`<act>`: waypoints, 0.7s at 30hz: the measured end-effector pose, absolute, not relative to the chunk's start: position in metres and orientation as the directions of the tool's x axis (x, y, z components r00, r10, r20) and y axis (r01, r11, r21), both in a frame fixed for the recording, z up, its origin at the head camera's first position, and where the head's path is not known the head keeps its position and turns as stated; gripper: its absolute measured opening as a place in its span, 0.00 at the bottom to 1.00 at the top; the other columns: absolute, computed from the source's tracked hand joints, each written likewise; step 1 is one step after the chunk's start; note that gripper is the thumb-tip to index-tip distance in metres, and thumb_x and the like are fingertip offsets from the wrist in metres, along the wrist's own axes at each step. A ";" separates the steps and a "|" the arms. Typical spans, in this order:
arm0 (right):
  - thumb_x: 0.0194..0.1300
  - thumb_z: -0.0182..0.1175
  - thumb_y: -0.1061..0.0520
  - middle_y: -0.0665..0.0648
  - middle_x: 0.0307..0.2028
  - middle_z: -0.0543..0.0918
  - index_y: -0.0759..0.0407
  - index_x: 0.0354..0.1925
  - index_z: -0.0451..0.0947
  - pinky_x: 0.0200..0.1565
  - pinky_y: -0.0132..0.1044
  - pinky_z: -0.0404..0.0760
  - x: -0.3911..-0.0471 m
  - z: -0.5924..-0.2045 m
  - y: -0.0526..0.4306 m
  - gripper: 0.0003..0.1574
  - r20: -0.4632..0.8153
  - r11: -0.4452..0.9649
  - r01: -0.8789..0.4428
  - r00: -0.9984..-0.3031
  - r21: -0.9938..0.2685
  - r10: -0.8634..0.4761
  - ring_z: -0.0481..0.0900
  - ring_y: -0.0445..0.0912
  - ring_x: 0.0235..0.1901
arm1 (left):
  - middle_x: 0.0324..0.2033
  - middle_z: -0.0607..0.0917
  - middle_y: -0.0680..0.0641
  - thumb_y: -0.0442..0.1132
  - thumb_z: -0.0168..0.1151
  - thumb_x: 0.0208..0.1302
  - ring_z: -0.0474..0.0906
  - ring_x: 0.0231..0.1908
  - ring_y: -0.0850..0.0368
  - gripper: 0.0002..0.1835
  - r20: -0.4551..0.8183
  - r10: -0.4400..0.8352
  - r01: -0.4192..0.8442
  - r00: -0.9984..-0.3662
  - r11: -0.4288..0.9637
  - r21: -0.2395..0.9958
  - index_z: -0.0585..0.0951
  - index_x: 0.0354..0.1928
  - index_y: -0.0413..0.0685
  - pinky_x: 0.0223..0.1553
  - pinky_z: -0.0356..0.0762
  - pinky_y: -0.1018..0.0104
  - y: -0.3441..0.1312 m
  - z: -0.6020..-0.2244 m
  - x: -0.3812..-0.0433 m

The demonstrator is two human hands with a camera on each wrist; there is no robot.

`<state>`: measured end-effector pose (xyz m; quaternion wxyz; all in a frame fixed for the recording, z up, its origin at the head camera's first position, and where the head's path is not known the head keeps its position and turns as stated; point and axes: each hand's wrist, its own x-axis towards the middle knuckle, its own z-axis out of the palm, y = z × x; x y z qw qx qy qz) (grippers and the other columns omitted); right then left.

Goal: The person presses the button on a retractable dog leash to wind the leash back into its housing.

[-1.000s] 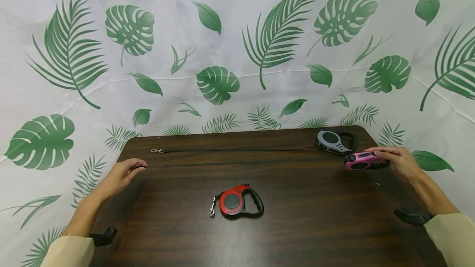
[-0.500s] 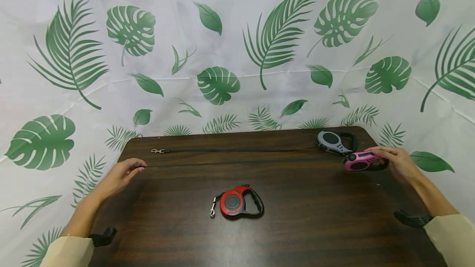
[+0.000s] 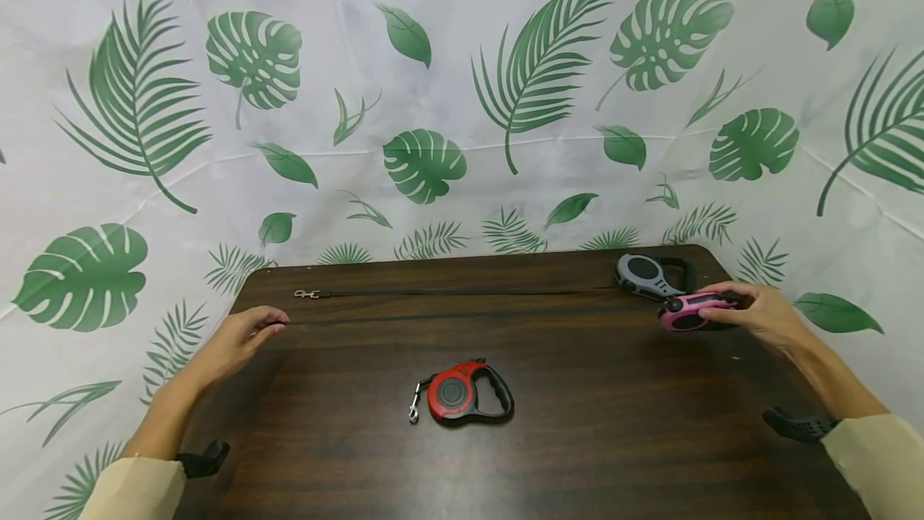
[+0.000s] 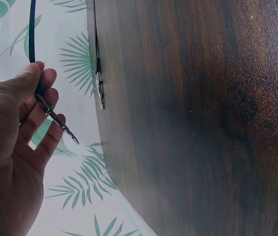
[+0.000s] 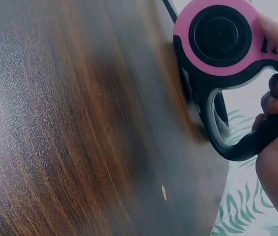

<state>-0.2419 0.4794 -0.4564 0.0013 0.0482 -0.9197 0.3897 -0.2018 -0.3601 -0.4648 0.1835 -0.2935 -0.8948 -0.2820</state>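
My right hand (image 3: pixel 776 319) grips a pink retractable dog leash (image 3: pixel 682 313) by its black loop handle. In the right wrist view, the fingers curl through the handle and the thumb lies on the pink casing. A thin black strap (image 3: pixel 447 318) runs from this leash across the table to my left hand (image 3: pixel 238 341). There, the thumb and fingertips pinch the strap's end, and in the left wrist view a metal snap hook (image 4: pixel 55 117) hangs over the fingers. A grey retractable leash (image 3: pixel 642 271) lies just behind the pink one, its own strap drawn out.
A red retractable leash (image 3: pixel 451 394) with its hook lies on the dark wooden table (image 3: pixel 577 440), nearer me. The grey leash's snap hook (image 3: pixel 306 294) rests at the back left. Behind the table hangs a white leaf-print cloth (image 3: pixel 433 87).
My right hand has shifted the pink leash slightly left, and its thumb has come onto the casing's side. The left hand stays nearly still; the grey and red leashes have not moved.
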 end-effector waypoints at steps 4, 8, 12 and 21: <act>0.70 0.73 0.50 0.25 0.45 0.76 0.61 0.59 0.84 0.40 0.27 0.81 -0.240 -0.458 0.478 0.25 0.071 0.695 -0.117 -0.993 -0.710 -0.094 0.77 0.33 0.42 | 0.34 0.88 0.38 0.18 0.71 0.58 0.81 0.35 0.68 0.11 0.490 0.420 0.624 -0.764 0.674 0.396 0.85 0.41 0.34 0.37 0.75 0.82 -0.359 -0.465 -0.202; 0.69 0.74 0.51 0.27 0.43 0.79 0.63 0.58 0.83 0.39 0.27 0.82 -0.239 -0.457 0.473 0.25 0.094 0.674 -0.135 -0.991 -0.726 -0.098 0.79 0.34 0.40 | 0.34 0.89 0.38 0.18 0.71 0.58 0.82 0.35 0.67 0.11 0.498 0.416 0.626 -0.761 0.673 0.394 0.85 0.41 0.35 0.37 0.77 0.82 -0.358 -0.466 -0.201; 0.68 0.75 0.50 0.28 0.42 0.81 0.63 0.57 0.84 0.38 0.28 0.82 -0.239 -0.454 0.467 0.25 0.099 0.672 -0.133 -0.991 -0.729 -0.089 0.80 0.37 0.39 | 0.33 0.89 0.40 0.16 0.71 0.57 0.84 0.34 0.65 0.13 0.512 0.415 0.634 -0.752 0.667 0.391 0.85 0.41 0.35 0.37 0.78 0.82 -0.356 -0.466 -0.201; 0.69 0.74 0.51 0.32 0.42 0.82 0.62 0.56 0.85 0.38 0.30 0.81 -0.236 -0.450 0.452 0.23 0.128 0.666 -0.166 -0.986 -0.727 -0.106 0.79 0.39 0.39 | 0.33 0.89 0.45 0.18 0.72 0.57 0.83 0.34 0.64 0.12 0.509 0.416 0.630 -0.754 0.677 0.380 0.86 0.41 0.37 0.36 0.78 0.77 -0.349 -0.460 -0.202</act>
